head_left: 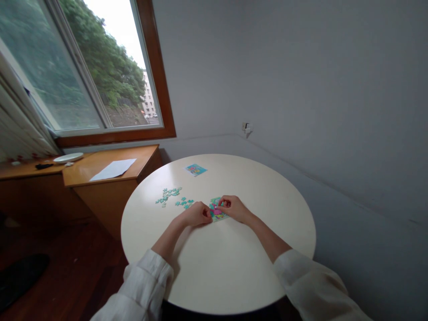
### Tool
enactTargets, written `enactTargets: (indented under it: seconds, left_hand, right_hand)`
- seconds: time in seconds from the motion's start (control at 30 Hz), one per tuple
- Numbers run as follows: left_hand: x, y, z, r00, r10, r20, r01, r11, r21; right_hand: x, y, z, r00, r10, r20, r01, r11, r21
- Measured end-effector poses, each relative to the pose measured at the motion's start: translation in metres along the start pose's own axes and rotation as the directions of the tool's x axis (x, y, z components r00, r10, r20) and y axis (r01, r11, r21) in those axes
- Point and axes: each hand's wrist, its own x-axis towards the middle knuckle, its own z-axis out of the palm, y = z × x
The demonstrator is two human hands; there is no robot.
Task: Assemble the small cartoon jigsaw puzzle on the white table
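A partly hidden jigsaw puzzle (219,213), pink, green and yellow, lies flat on the round white table (217,267). My left hand (197,214) rests at its left edge with curled fingers; whatever they may hold is hidden. Over the puzzle's upper right part, my right hand (235,207) is closed in a pinch, its thumb and forefinger on a small puzzle piece at the picture's surface. Several loose pieces (183,203) lie just beyond my left hand. A larger scatter of green-backed puzzle pieces (168,193) is farther left.
A small colourful picture card (195,169) lies near the table's far side. Left of the table stands a wooden desk (110,156) with a white sheet of paper (113,169) and a white plate (68,157). Behind are a window, grey walls and a wall socket (246,128).
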Motion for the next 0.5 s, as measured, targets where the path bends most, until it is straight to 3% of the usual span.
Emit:
enactTargets:
  seconds: [0.5]
  left_hand:
    - [-0.0010, 0.0040, -0.0011, 1.000, 0.021, -0.013, -0.021, 0.999, 0.028]
  right_hand:
    - [-0.0014, -0.0031, -0.0015, 0.999, -0.035, 0.022, 0.036, 0.999, -0.008]
